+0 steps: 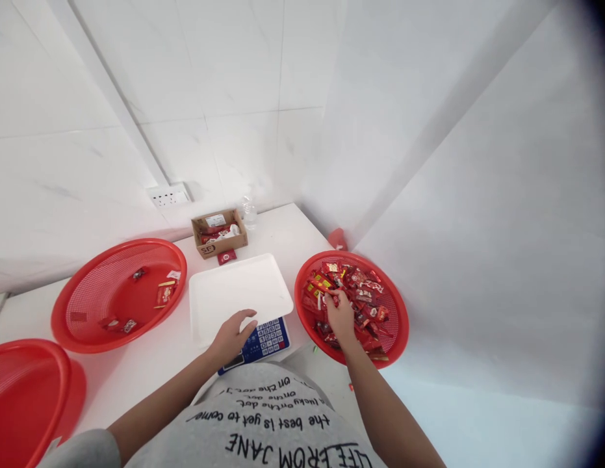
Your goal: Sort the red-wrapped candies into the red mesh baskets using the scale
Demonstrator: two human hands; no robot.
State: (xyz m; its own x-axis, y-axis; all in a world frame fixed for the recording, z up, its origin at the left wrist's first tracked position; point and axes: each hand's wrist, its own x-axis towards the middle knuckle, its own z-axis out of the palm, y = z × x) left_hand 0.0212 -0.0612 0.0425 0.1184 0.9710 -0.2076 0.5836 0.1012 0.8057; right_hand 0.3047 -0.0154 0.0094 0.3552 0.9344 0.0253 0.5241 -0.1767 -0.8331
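My right hand [340, 314] is in the right red basket [403, 325], its fingers pinched on a red packet [321, 283] with yellow patches. Many red wrapped packets lie around it in that basket. My left hand [232, 337] holds nothing; its fingers are apart above the near edge of a white tray [238, 286]. Under that hand, the blue keypad [267, 339] of a scale shows in front of the tray, partly covered by the hand and my shirt.
A red basket [119, 286] on the left holds several small packets. Another red basket [63, 383] is at the lower left. Behind the tray are a cardboard box [229, 244] with packets, a red packet [227, 257] and a clear plastic item [248, 211]. Walls rise behind and right.
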